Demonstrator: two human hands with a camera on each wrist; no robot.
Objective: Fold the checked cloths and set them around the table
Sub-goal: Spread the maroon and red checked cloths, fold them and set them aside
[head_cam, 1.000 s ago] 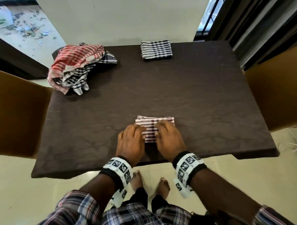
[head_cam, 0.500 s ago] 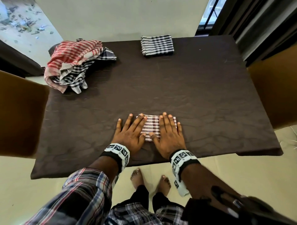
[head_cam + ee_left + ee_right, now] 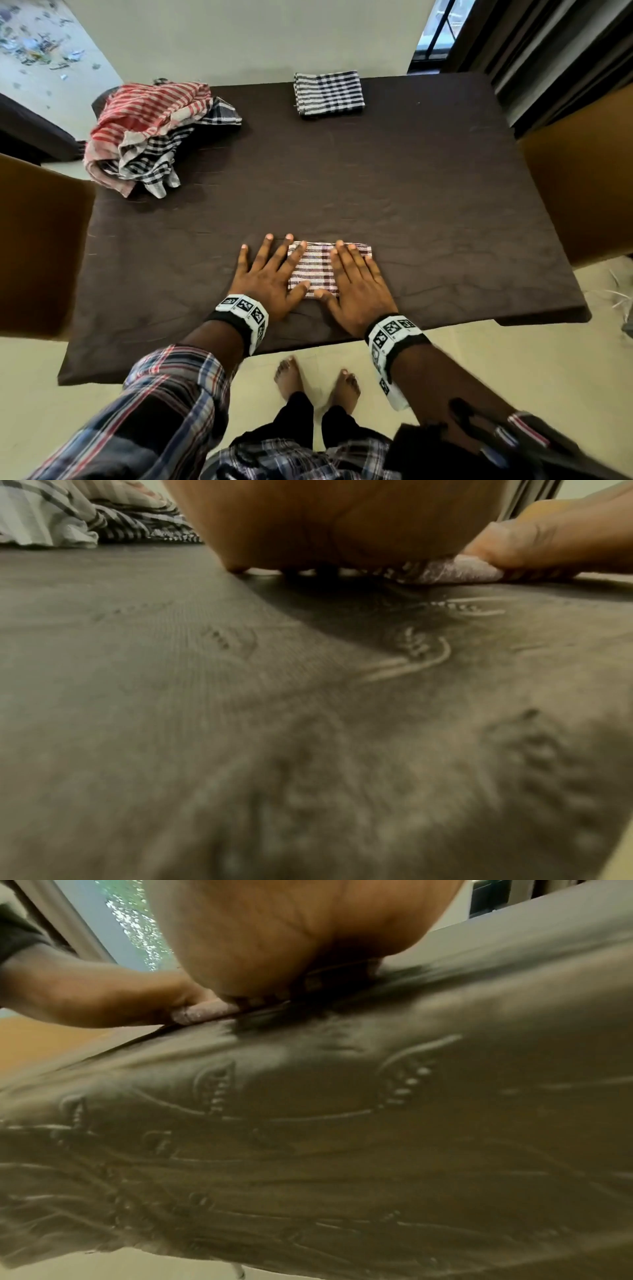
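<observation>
A small folded red-and-white checked cloth [image 3: 317, 270] lies near the front edge of the dark brown table [image 3: 394, 192]. My left hand [image 3: 270, 274] lies flat with straight, spread fingers over the cloth's left part and the table beside it. My right hand [image 3: 356, 281] presses flat on the cloth's right part. A folded black-and-white checked cloth [image 3: 329, 93] sits at the far edge. At the far left corner lies a heap of unfolded cloths [image 3: 150, 133], red-striped over black-checked. In the wrist views the palms hide the fingers; the folded cloth's edge [image 3: 455, 573] shows beneath them.
Tan chair backs stand close to the table on the left [image 3: 37, 246] and on the right [image 3: 579, 192]. A dark curtain [image 3: 548, 44] hangs at the back right. My bare feet [image 3: 315, 380] stand on the pale floor below the front edge.
Both hands went from curled over the folded cloth to flat on it with straight fingers. The left hand has since slid a little to the left.
</observation>
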